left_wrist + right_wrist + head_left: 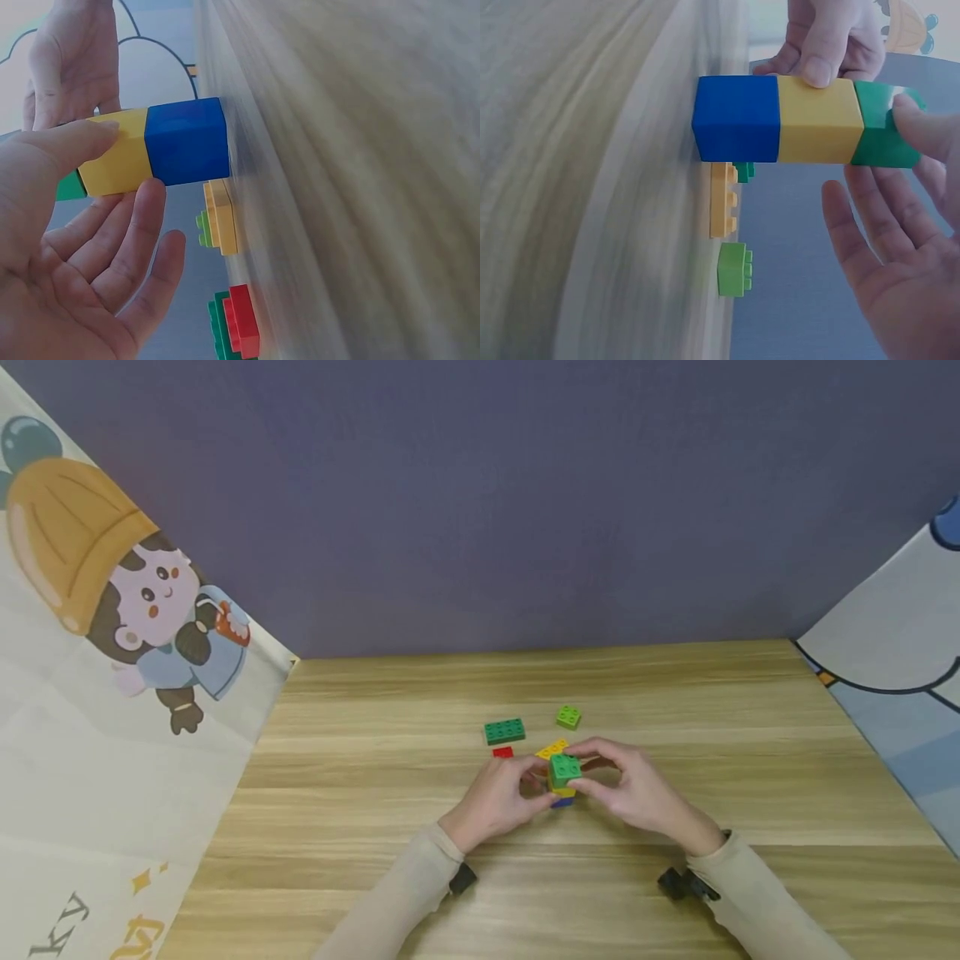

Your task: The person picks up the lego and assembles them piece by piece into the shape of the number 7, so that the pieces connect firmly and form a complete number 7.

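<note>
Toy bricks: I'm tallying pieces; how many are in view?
7. Stacked upward between left hand and right hand: blue brick, yellow brick, green brick. Beyond, on the table: dark green brick, red brick, flat yellow brick, lime brick. More may be hidden.

We see three blocks stacked in one upright column, standing on the wooden table [315, 860]; the glossy blue block [736, 120] is lowest, the plain yellow block [817, 124] sits flush in the middle; on top we find the green block [566, 768], touching the yellow, its round studs facing up.
</note>
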A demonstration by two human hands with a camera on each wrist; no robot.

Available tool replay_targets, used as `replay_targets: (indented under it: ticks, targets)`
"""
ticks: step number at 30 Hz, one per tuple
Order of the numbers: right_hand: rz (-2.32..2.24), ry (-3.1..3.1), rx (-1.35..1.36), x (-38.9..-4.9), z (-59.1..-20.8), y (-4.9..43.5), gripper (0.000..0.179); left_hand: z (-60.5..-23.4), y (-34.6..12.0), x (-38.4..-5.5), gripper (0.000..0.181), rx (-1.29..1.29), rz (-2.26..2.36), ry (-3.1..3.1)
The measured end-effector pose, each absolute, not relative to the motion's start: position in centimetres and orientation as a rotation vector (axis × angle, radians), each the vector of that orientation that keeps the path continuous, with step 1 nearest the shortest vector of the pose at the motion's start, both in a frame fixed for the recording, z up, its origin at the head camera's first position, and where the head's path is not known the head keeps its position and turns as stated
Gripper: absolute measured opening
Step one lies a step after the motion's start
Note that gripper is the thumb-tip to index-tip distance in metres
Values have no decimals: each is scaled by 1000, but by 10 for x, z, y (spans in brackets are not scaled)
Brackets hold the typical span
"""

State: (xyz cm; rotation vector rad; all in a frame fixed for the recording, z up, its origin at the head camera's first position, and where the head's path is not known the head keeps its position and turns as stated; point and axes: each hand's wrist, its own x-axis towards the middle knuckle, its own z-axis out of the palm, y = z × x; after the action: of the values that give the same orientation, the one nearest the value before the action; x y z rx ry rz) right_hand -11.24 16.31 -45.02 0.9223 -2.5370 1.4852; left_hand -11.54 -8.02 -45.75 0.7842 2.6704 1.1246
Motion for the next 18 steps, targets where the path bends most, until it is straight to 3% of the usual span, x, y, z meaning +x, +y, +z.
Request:
replay_targets:
  ticks: [6,18]
  targets:
    - [1477,-2576,880,-111,-453,162,43,-458,-80,-114,37,777,1083,2700]
    - [1382,-2612,879,-112,-449,161,39,-457,-81,-111,36,778,1051,2720]
